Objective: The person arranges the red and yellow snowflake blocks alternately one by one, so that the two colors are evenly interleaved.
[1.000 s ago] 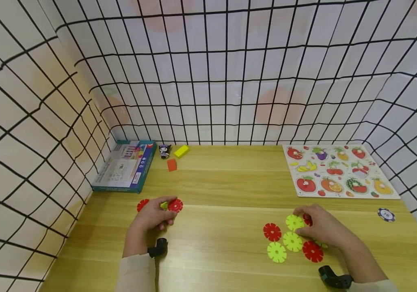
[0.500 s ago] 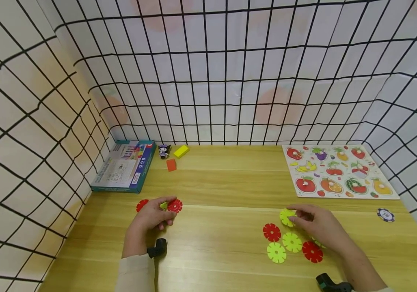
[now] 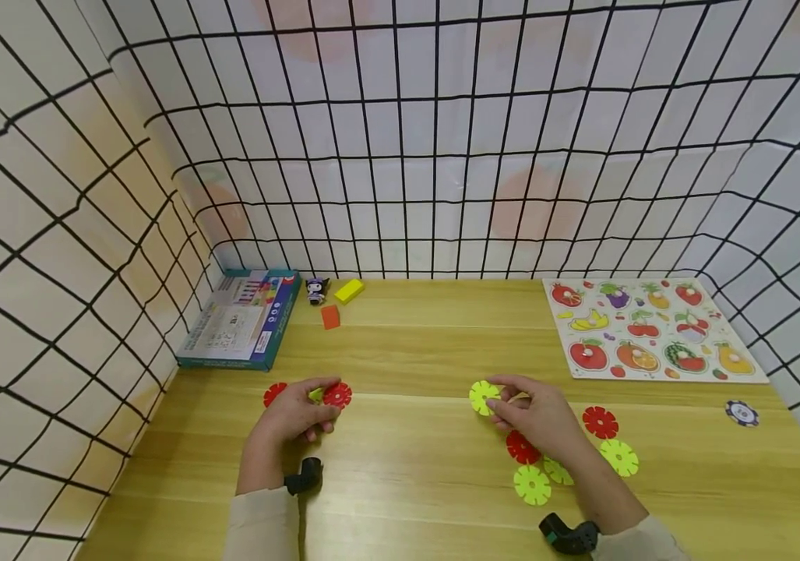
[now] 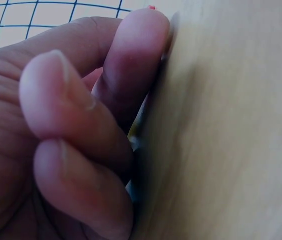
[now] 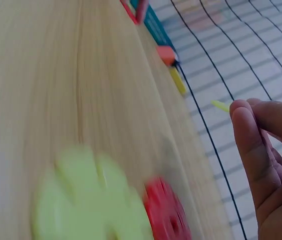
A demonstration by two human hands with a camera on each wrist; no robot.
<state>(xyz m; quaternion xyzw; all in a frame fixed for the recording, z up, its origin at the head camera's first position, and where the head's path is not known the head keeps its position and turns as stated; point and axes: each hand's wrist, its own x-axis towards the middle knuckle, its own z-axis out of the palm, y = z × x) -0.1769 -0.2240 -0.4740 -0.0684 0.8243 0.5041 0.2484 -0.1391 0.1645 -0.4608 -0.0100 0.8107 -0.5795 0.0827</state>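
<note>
In the head view, my left hand (image 3: 293, 413) pinches a red notched plastic disc (image 3: 337, 394) between thumb and index finger, low over the table's left part. A yellow notched disc (image 3: 315, 396) and a second red disc (image 3: 274, 393) show partly behind that hand; whether they are joined cannot be told. My right hand (image 3: 543, 417) pinches another yellow notched disc (image 3: 484, 398) by its edge, above the table right of centre. Seen from the right wrist, this yellow disc (image 5: 220, 105) is edge-on at the fingertips.
Below and right of my right hand lie loose red (image 3: 600, 422) and yellow discs (image 3: 532, 485). A fruit puzzle board (image 3: 659, 331) and a poker chip (image 3: 741, 413) are at right. A flat box (image 3: 238, 319), small figurine (image 3: 315, 291), yellow block (image 3: 349, 291) and orange block (image 3: 330, 317) sit back left.
My right hand has picked up a yellow disc from the right-hand group and carried it left. My left hand has stayed in place with its red disc.
</note>
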